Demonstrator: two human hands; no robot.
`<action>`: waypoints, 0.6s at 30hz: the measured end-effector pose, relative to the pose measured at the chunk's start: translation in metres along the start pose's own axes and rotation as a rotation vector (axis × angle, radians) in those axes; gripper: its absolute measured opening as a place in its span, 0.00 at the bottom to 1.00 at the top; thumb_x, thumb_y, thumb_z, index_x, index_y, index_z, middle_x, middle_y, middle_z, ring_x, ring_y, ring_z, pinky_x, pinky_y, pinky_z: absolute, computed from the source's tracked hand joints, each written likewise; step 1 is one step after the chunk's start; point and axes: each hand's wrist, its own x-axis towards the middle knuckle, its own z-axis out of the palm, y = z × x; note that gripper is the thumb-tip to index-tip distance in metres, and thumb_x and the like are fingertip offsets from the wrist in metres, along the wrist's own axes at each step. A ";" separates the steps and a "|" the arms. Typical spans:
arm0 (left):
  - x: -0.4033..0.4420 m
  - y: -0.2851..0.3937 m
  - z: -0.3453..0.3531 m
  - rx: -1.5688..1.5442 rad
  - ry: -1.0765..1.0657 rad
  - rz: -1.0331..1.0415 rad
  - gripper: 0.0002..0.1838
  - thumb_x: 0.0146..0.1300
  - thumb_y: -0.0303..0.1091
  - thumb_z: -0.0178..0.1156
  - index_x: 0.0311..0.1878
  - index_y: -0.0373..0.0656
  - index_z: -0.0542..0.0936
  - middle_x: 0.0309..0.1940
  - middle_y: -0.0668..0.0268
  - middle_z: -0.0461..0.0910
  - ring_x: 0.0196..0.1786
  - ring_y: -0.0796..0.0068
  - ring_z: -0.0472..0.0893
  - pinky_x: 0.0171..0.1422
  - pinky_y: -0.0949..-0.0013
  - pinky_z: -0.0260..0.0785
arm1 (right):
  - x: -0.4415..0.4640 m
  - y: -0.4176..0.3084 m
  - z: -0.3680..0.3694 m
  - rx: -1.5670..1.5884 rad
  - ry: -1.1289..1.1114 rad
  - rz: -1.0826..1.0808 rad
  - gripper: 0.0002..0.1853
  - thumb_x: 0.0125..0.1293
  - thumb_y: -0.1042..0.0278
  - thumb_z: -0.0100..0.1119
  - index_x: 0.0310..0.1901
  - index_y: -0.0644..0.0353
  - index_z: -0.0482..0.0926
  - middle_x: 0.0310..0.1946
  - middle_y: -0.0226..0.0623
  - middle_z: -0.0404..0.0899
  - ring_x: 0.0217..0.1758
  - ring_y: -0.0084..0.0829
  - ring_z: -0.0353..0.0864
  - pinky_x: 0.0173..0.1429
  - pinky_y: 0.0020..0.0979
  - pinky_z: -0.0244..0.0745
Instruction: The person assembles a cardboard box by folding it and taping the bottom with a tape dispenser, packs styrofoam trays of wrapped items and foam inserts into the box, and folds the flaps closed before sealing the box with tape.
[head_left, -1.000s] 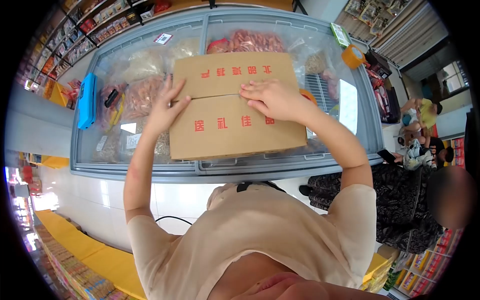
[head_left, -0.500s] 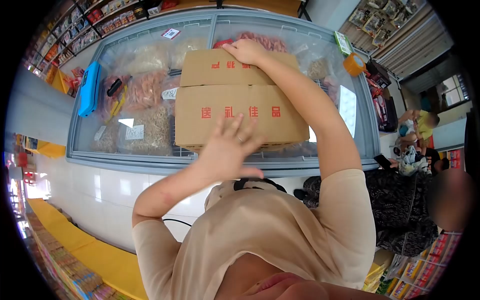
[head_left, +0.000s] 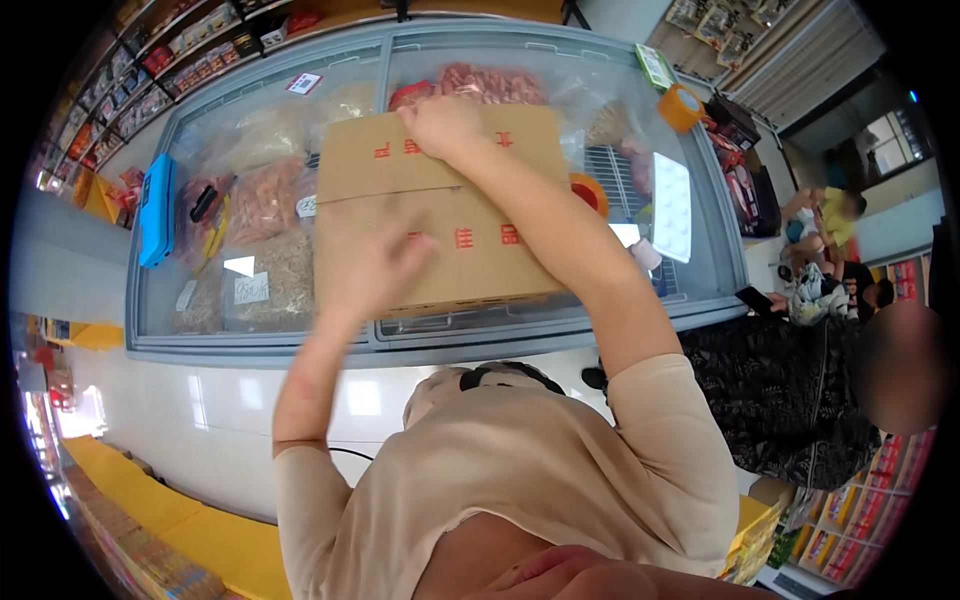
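Note:
A brown cardboard box [head_left: 440, 275] with red printed characters sits on the glass top of a chest freezer. Its top flaps are folded down and meet at a crosswise seam. My right hand [head_left: 445, 128] lies at the far side of the box top, with fingers curled over the far edge, their tips hidden. Over the left part of the near flap is my left hand [head_left: 378, 255], blurred by motion. Its thumb stands away from the fingers, and nothing shows in it. Whether it touches the cardboard I cannot tell. An orange-red tape roll [head_left: 588, 195] lies right of the box.
The chest freezer [head_left: 250, 350] holds bagged frozen food behind glass. A blue case [head_left: 157, 210] is on its left rim, an orange tape roll [head_left: 680, 107] at the right corner. A white tray [head_left: 671, 207] lies on the right. A person in dark patterned clothes [head_left: 770, 390] is close on my right.
My left hand has moved left across the near flap and is now blurred. My right hand stays at the far edge. The orange-red tape roll beside the box has come into view.

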 end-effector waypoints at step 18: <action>0.000 -0.102 0.032 -0.757 -0.079 -0.541 0.17 0.61 0.32 0.52 0.52 0.37 0.73 0.66 0.62 0.54 0.65 0.71 0.58 0.64 0.74 0.52 | 0.003 -0.001 -0.211 -0.573 -1.152 -0.114 0.31 0.57 0.44 0.49 0.58 0.51 0.63 0.52 0.40 0.67 0.54 0.37 0.68 0.55 0.37 0.62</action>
